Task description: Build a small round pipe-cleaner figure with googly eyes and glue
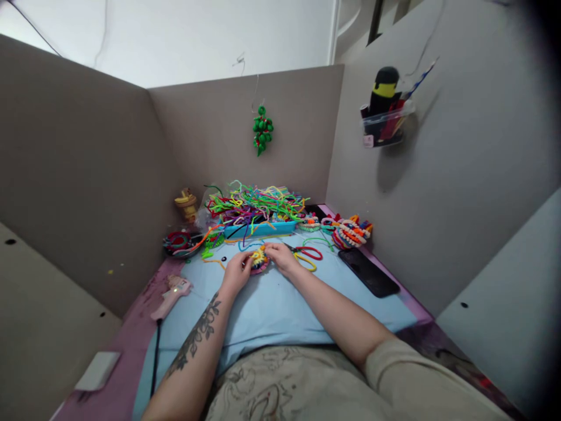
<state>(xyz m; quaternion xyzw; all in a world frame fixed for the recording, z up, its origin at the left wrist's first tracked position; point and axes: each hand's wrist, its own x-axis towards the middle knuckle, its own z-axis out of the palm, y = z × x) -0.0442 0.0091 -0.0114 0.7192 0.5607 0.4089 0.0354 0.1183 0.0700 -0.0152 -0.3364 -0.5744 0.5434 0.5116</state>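
Observation:
Both my hands meet over a small round craft piece point(259, 259) of yellow and pink pipe cleaners lying on the light blue sheet point(272, 304). My left hand point(237, 271) pinches its left edge with curled fingers. My right hand point(283, 257) grips its right side, fingers closed on it. A yellow pipe cleaner point(307, 263) and red-handled scissors point(309, 252) lie just right of my right hand.
A heap of coloured pipe cleaners point(254, 204) fills a blue tray point(260, 229) at the back. Finished woven pieces point(348, 233) sit back right, a black phone point(368, 272) on the right. A pink glue gun point(172, 295) lies left, near a dark bowl point(180, 243). Grey partition walls enclose the desk.

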